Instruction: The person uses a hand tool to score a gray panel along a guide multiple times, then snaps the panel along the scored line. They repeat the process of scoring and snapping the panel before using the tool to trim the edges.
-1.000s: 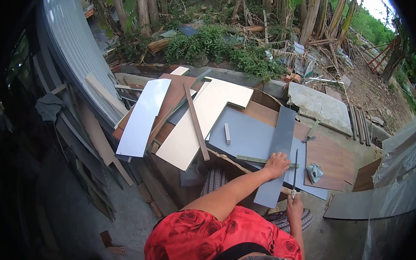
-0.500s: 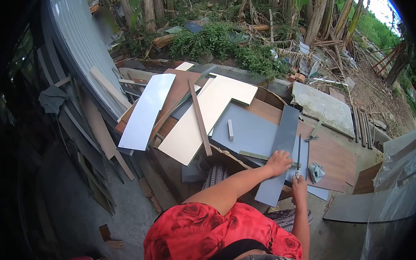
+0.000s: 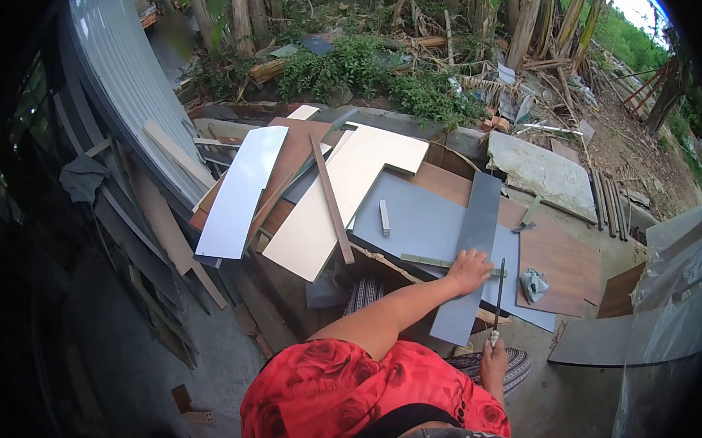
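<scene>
My left hand (image 3: 470, 272) presses down on a long dark grey board (image 3: 479, 223), its fingers spread beside a thin greenish strip (image 3: 425, 260) that passes across the work area. Closed round the pale handle of a narrow saw-like tool (image 3: 499, 295) is my right hand (image 3: 494, 361), lower and to the right. The tool's dark blade points up, close to the right edge of the grey board. Beneath the board lies a wide blue-grey panel (image 3: 413, 216), with a small pale block (image 3: 385, 217) on it.
Cream (image 3: 342, 192), white (image 3: 244, 192) and brown boards are stacked at the left. A crumpled cloth (image 3: 534, 285) lies on a brown panel (image 3: 556, 261) at the right. Beyond are a concrete slab (image 3: 541, 175) and plants. A curved grey sheet (image 3: 599, 345) stands lower right.
My right hand has moved down and slightly left, drawing the tool back toward my body. My left hand has stayed on the grey board. The view has shifted slightly.
</scene>
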The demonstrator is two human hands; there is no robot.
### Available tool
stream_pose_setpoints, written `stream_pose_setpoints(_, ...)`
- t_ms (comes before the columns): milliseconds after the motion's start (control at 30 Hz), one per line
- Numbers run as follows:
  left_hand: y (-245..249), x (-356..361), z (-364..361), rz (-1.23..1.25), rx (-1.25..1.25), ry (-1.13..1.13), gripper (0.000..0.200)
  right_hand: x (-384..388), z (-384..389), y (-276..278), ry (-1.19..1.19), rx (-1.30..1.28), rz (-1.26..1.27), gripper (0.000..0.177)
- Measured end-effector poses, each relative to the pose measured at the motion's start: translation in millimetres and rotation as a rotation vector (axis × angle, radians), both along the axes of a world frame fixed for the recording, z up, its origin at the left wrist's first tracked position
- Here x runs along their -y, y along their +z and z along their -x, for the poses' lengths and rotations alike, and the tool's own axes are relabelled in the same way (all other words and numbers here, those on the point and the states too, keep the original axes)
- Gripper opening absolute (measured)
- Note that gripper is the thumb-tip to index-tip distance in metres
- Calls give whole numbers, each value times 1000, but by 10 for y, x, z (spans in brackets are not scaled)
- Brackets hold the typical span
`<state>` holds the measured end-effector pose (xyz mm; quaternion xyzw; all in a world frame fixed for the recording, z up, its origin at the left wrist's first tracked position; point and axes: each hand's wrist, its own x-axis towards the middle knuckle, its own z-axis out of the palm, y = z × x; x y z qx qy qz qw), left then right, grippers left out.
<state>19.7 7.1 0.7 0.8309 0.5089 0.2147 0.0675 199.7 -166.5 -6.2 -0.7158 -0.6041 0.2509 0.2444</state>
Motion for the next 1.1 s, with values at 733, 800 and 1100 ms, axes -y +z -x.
stream_pose_setpoints(733, -9, 23, 47, -120, 14, -5, 21, -1104, 206, -68, 49, 41, -170, 30)
stream_pose_setpoints(800, -7, 30, 49, -130, 20, -3, 21, -1103, 201, -68, 48, 36, -153, 30)
stream_pose_setpoints(1100, 27, 48, 51, -127, 29, -3, 21, -1104, 189, -131, 50, 23, -195, 29)
